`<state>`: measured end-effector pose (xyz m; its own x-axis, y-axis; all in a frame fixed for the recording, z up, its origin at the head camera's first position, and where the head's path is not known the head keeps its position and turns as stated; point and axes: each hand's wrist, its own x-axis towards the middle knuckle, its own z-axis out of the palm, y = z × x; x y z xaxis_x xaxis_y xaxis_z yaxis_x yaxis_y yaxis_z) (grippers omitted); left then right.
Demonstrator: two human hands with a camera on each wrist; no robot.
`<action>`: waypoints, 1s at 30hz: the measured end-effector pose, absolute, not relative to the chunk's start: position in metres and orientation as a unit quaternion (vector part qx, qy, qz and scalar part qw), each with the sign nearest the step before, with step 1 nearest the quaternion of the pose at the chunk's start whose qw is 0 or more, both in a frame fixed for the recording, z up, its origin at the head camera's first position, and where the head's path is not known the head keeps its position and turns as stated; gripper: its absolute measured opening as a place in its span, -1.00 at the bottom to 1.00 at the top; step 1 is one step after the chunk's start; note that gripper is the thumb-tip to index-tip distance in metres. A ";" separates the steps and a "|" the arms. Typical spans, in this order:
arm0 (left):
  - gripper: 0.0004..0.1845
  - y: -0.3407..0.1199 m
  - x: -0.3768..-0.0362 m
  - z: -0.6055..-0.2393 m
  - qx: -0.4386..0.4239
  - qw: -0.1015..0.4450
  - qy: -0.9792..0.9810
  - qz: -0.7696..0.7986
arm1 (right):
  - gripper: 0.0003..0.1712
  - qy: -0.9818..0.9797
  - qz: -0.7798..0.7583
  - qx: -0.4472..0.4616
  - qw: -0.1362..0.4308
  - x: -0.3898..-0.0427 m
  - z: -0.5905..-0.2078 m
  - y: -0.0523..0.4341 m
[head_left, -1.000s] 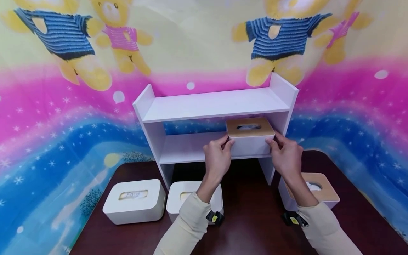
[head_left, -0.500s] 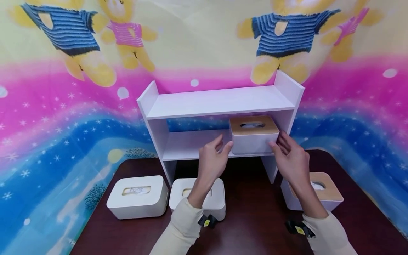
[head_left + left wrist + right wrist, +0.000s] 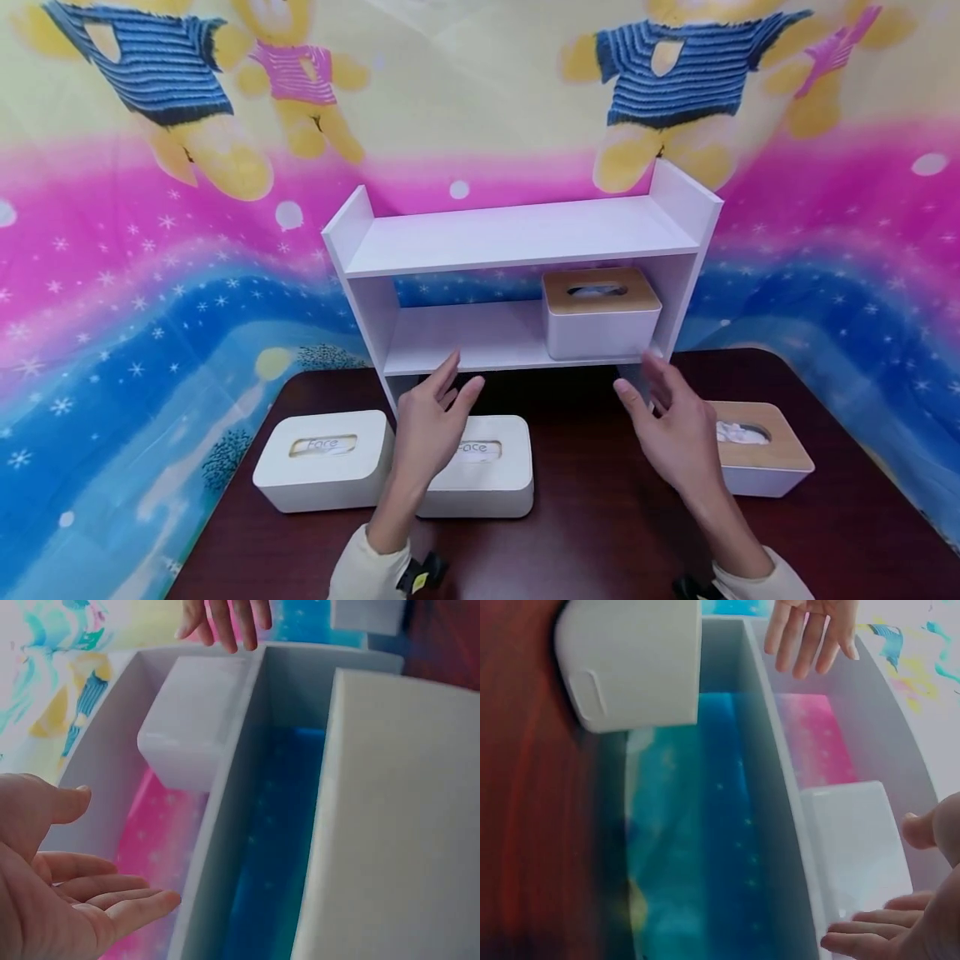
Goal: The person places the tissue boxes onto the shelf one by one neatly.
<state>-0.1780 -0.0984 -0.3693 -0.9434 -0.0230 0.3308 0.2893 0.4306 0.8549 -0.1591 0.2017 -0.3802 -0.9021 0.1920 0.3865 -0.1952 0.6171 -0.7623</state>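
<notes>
A white tissue box with a wooden lid (image 3: pixel 600 315) stands on the right end of the lower board of a white two-tier shelf (image 3: pixel 517 237). Both hands hover in front of the shelf, above the table, holding nothing. My left hand (image 3: pixel 438 408) is open with fingers spread, over a white lidded box (image 3: pixel 487 475). My right hand (image 3: pixel 662 410) is open too, just below and in front of the tissue box. In the left wrist view the left hand (image 3: pixel 67 900) lies apart from the tissue box (image 3: pixel 195 720). The right wrist view shows the right hand (image 3: pixel 911 915) near the tissue box (image 3: pixel 855 840).
On the dark brown table (image 3: pixel 600 533) stand a second white lidded box (image 3: pixel 324 458) at the left and another wooden-lidded tissue box (image 3: pixel 761 450) at the right. A colourful bear-print cloth (image 3: pixel 150 250) hangs behind. The shelf's top board and the lower board's left part are bare.
Both hands have let go of the tissue box on the lower shelf and drawn back toward me, opening. The box stays on the shelf.
</notes>
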 end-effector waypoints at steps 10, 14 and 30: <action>-0.19 -0.137 -0.162 -0.401 -0.039 0.137 -0.875 -0.463 | -0.15 -0.906 0.395 0.053 0.145 -0.154 -0.405 0.176; -0.13 -0.149 -0.159 -0.410 -0.046 0.125 -0.887 -0.442 | -0.09 -0.905 0.400 0.076 0.120 -0.153 -0.414 0.165; 0.23 -0.169 -0.145 -0.443 -0.049 0.042 -0.906 -0.418 | 0.19 -0.903 0.417 0.101 0.023 -0.151 -0.445 0.132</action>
